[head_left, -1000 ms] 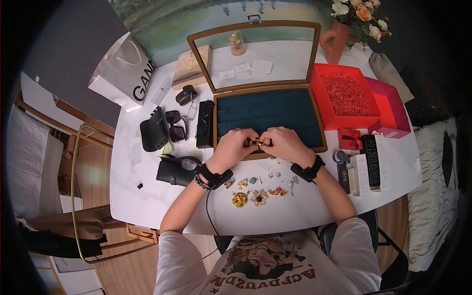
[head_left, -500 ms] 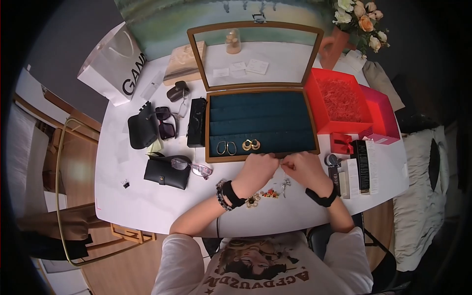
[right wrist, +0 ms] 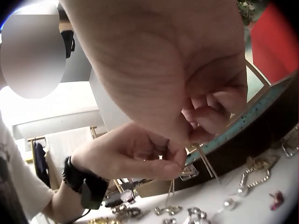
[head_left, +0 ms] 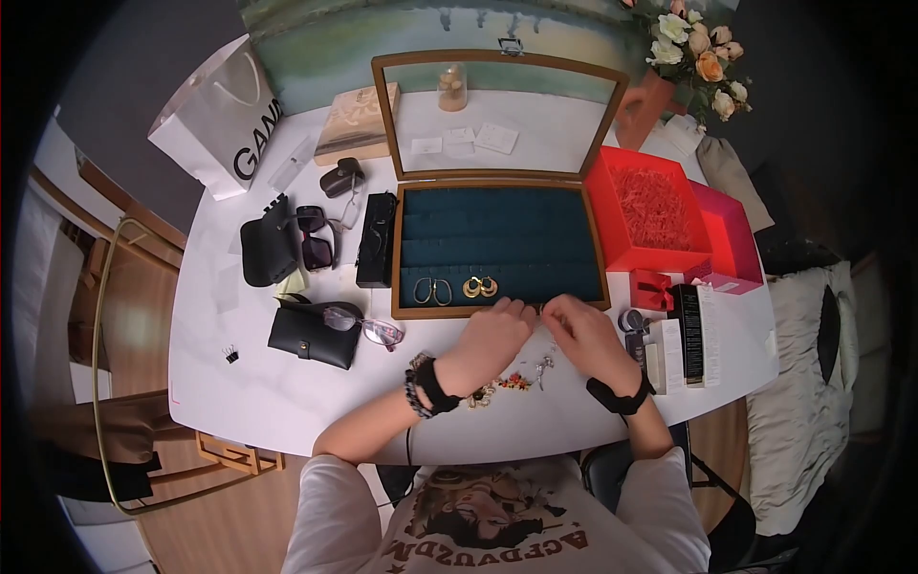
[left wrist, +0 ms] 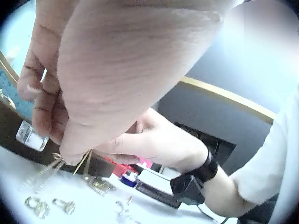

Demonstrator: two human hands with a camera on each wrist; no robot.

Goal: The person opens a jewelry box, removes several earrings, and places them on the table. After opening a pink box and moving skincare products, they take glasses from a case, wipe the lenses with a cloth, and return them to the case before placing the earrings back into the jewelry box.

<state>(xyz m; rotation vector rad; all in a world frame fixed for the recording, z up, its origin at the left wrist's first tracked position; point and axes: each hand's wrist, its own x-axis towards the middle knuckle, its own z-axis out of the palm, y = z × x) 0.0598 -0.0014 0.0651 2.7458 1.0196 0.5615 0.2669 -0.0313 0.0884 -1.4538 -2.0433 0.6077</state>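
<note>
On the counter [head_left: 258, 411], a red-orange brooch [head_left: 514, 382] is laid close to the near edge. Beyond it, thin gold strands [right wrist: 206, 161] are pinched in the fingers of the right hand [head_left: 598, 346], and similar strands [right wrist: 172, 189] in those of the left hand [head_left: 488, 346], beside the near rim of the jewelry box [head_left: 502, 230]. Gold hoop earrings [head_left: 480, 287] are set in its near row, right of the silver-toned hoops [head_left: 432, 291]; its glass lid [head_left: 497, 69] is raised at the far side.

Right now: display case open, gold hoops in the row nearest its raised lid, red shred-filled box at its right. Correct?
Not quite: the gold hoops are in the row farthest from the raised lid; the head view shows it. The rest is right: display case open, red shred-filled box at its right.
</note>
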